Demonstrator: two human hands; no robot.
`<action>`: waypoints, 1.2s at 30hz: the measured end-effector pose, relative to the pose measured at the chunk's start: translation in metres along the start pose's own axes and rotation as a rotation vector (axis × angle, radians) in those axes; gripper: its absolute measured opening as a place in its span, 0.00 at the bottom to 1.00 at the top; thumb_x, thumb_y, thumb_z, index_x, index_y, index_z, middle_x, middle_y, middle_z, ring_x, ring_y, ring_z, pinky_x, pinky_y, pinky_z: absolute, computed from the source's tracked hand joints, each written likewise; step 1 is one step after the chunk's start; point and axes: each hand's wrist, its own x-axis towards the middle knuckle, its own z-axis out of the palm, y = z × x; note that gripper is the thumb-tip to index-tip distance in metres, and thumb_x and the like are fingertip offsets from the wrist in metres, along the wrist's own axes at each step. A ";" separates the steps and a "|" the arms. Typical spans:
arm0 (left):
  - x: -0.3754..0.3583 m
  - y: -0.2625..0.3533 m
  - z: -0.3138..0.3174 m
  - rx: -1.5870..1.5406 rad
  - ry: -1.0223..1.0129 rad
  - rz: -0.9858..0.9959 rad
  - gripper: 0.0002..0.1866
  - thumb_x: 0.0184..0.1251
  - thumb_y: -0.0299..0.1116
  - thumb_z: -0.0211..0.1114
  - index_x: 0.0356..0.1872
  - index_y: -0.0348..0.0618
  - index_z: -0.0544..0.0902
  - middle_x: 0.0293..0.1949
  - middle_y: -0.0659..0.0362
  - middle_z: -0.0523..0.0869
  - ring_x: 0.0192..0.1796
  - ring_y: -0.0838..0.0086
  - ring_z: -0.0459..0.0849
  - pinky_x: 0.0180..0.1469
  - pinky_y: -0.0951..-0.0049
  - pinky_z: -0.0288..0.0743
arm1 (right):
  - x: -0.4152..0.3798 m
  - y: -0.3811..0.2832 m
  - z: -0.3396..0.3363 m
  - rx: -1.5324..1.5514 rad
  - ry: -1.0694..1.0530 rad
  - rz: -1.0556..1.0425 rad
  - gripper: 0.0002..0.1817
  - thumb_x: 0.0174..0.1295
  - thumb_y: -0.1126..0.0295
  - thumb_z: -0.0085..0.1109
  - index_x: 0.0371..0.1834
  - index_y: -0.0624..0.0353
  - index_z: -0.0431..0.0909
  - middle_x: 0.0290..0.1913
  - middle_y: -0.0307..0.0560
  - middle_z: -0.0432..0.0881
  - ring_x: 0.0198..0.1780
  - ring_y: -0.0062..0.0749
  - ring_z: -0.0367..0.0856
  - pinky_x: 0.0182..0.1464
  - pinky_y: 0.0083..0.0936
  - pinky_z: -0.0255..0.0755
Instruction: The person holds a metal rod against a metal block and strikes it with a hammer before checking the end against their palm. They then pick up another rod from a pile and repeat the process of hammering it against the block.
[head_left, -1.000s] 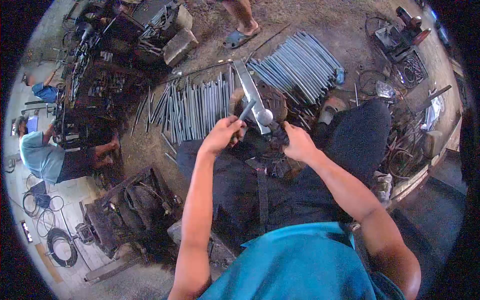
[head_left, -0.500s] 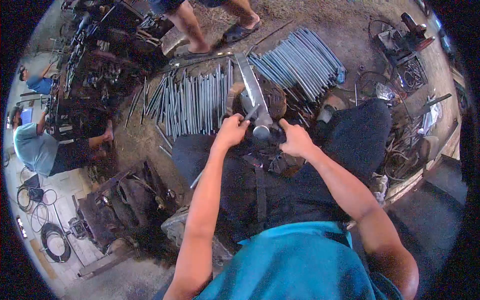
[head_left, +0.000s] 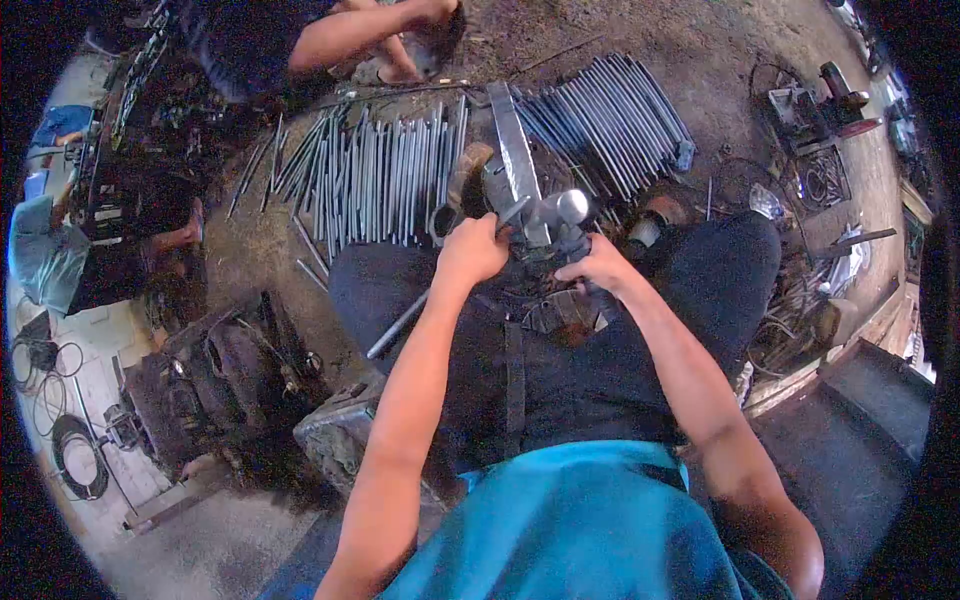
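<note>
My left hand (head_left: 474, 248) is wrapped around a metal rod (head_left: 398, 325). The rod slants from the lower left up through the fist, and its flattened tip (head_left: 514, 210) pokes out by the near end of a long flat steel bar (head_left: 514, 145). My right hand (head_left: 598, 264) is closed on the handle of a hammer, largely hidden by the fingers. The shiny hammer head (head_left: 570, 207) stands just right of the bar's near end, apart from the rod tip. Beneath the bar is a dark, round-looking block, partly covered.
Metal rods (head_left: 395, 180) lie in a row at left, and another stack of rods (head_left: 620, 125) lies at right. A person's arm (head_left: 365, 35) reaches down at the top. Another person (head_left: 60, 245) sits far left. Machinery (head_left: 215, 385) stands lower left.
The hammer head has moved up and right, away from the rod tip. The person at the top has bent down, with an arm now reaching toward the foot. My view has shifted slightly.
</note>
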 end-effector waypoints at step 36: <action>0.006 0.011 0.001 0.036 0.053 -0.260 0.13 0.56 0.34 0.61 0.35 0.37 0.87 0.39 0.43 0.87 0.44 0.50 0.86 0.50 0.56 0.79 | 0.005 -0.050 0.000 0.073 0.028 -0.137 0.18 0.40 0.82 0.65 0.38 0.63 0.76 0.25 0.42 0.78 0.22 0.25 0.76 0.24 0.25 0.71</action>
